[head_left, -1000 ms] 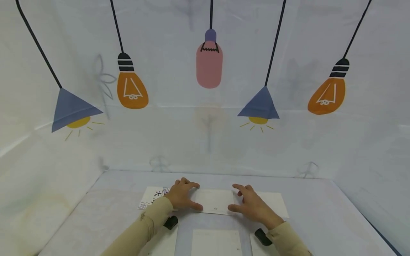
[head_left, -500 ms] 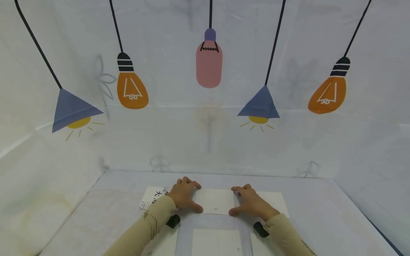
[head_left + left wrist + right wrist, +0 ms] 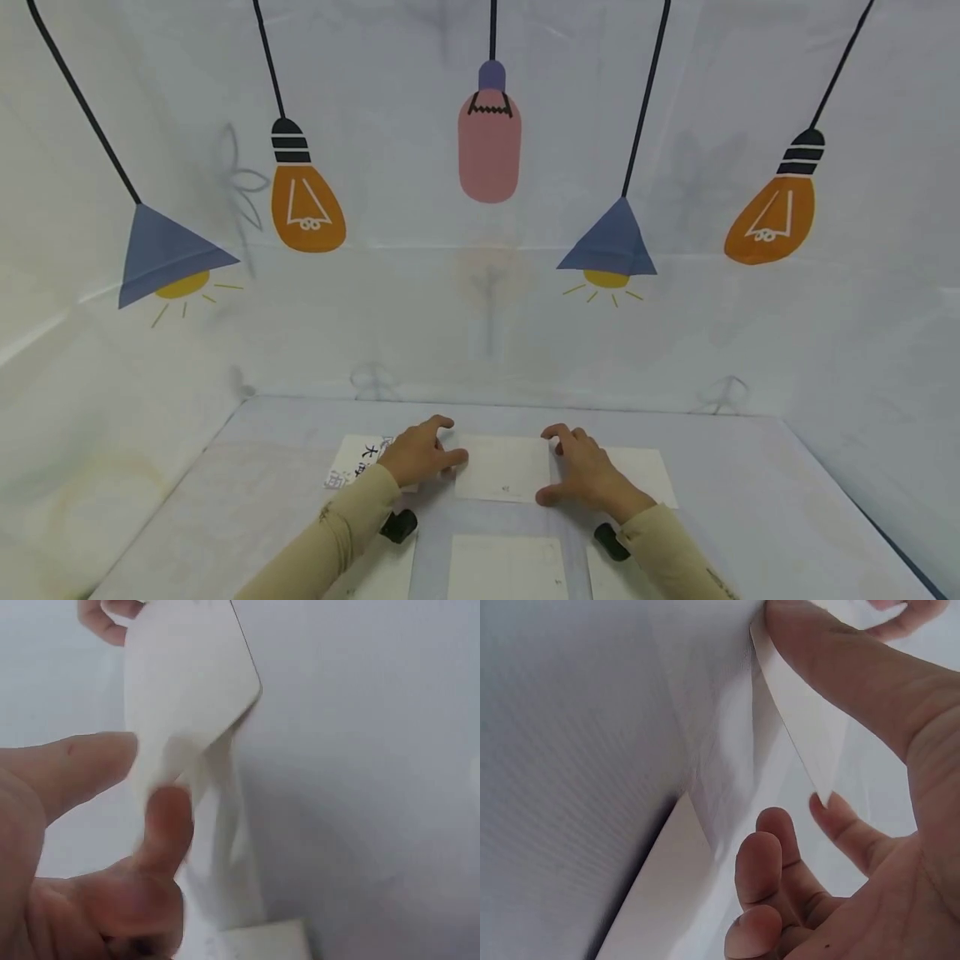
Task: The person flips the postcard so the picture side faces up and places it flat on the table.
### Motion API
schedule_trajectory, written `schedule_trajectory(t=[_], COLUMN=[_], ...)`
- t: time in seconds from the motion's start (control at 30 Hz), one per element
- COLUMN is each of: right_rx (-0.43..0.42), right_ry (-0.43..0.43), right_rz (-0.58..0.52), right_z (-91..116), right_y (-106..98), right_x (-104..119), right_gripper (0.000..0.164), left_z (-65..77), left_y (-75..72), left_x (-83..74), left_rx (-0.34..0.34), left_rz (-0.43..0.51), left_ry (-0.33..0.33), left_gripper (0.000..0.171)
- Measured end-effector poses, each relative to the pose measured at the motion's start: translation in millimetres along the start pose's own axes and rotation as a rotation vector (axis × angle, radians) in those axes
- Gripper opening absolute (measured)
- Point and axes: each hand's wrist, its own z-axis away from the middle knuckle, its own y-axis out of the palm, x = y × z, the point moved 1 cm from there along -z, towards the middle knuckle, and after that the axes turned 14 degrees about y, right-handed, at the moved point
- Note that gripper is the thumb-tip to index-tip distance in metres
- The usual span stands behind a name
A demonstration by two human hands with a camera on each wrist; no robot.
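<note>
A white card (image 3: pixel 502 469) lies between my two hands at the back of the table. My right hand (image 3: pixel 596 479) holds its right end, with the thumb at the near corner and the index finger at the far one, as the right wrist view also shows. The left hand (image 3: pixel 415 454) is at the card's left edge, its thumb and index finger spread; whether they touch the card (image 3: pixel 187 675) I cannot tell. Beside that hand, a card with dark written characters (image 3: pixel 360 462) is partly covered by it. Behind my right hand lies another white card (image 3: pixel 645 475).
A white card (image 3: pixel 506 571) lies nearer me in the middle. Others, the front left card (image 3: pixel 382 575) and the front right card (image 3: pixel 618 579), are partly under the sleeves. A white wall with painted lamps (image 3: pixel 491 150) stands behind the table.
My left thumb has come away from the card's near left corner, and that hand has shifted slightly left. Earlier, the right index finger moved in to the card's far right corner.
</note>
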Motion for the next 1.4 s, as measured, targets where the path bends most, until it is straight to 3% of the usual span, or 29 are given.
schedule_trajectory(t=[0.2,0.33,0.7,0.9,1.07,1.27,1.4], right_rx=[-0.017,-0.017,-0.021,0.098,0.139,0.173,0.174], right_ry=[-0.014,-0.030,-0.032,0.031,0.068,0.064,0.044], right_rz=[-0.027,-0.038,-0.226,-0.383,-0.475,-0.517,-0.524], right_z=[4,7,10,10,10,13,17], right_y=[0,-1,-18,-17,-12,-8,-9], right_x=[5,7,-1,-4,-5,-2,2], right_gripper=[0.089,0.087,0.045,0.045,0.046,0.036,0.033], left_z=[0.4,-0.1,2.5,4.7,6.9,11.5,13.5], left_y=[6.0,9.4,9.5,10.5,11.2,12.2,11.4], left_x=[6.0,5.9,4.4,2.6,0.5,2.8,3.6], left_rx=[0.062,0.083,0.045,0.025,0.008,-0.011,-0.028], left_rz=[0.266,0.336,0.353,0.370,0.373,0.369,0.373], left_ry=[-0.054,-0.034,0.041,0.060,0.078,0.061,0.075], left_gripper=[0.069,0.073,0.070,0.064,0.052,0.053,0.034])
